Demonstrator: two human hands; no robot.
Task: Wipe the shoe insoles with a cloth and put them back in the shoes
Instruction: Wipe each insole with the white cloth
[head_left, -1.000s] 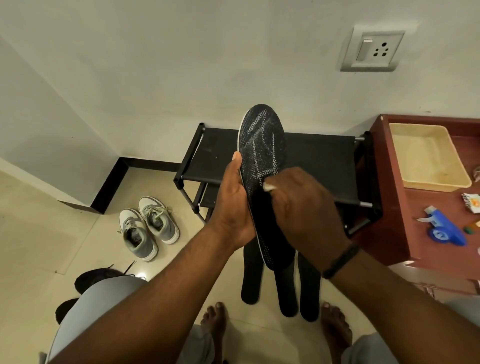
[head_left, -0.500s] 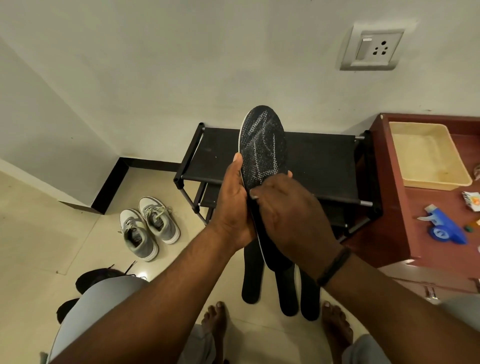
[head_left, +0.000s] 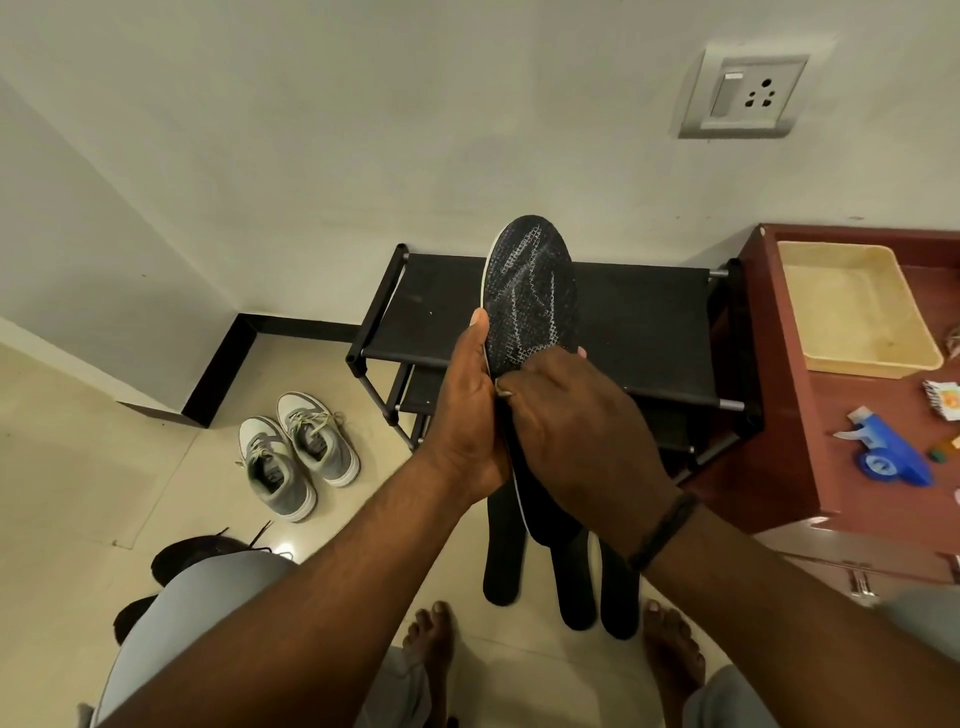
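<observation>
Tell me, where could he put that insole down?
Free: the black rack's top shelf, bare either side of the held insole; the floor tiles left of the grey sneakers; inside the yellow tray. Crowded: the floor by his feet, where three insoles lie, and around the blue tool.

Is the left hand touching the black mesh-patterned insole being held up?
Touching. The head view shows the left hand gripping the black mesh-patterned insole by its left edge, thumb lying flush along the white rim, no gap.
</observation>
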